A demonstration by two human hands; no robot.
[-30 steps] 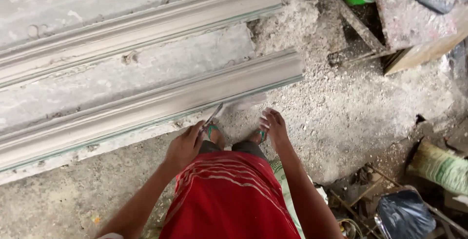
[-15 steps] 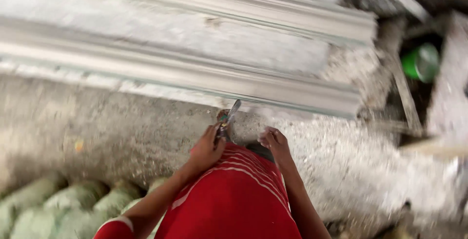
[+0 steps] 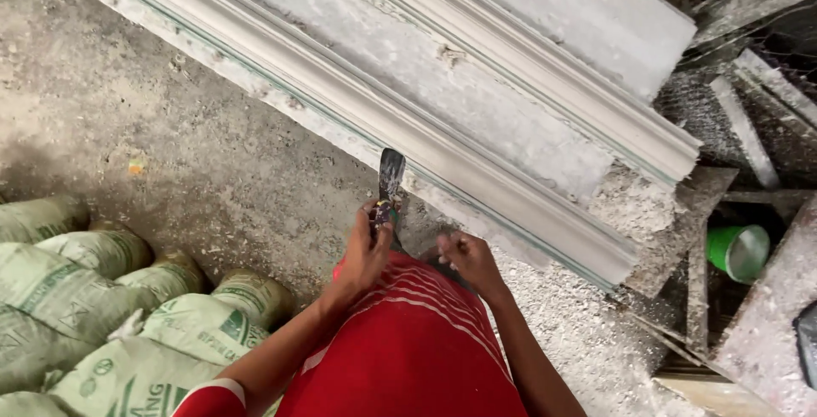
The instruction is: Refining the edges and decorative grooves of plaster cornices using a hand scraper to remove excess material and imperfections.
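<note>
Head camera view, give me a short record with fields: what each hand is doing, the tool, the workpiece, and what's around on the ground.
Left hand: closed on the handle of a putty knife, blade pointing up toward the moulding
Right hand: empty, fingers curled, just below the moulding's edge
Workpiece: long grey plaster cornice moulding, lying diagonally
Behind it: second moulding of the same profile
Ground: concrete floor strewn with plaster crumbs
Lower left: stacked green sacks
Right edge: green cup among scrap boards
Clothing: red striped shirt

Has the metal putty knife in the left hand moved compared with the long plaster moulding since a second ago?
Yes. The metal putty knife in the left hand has risen; its blade now overlaps the near edge of the long plaster moulding.
</note>
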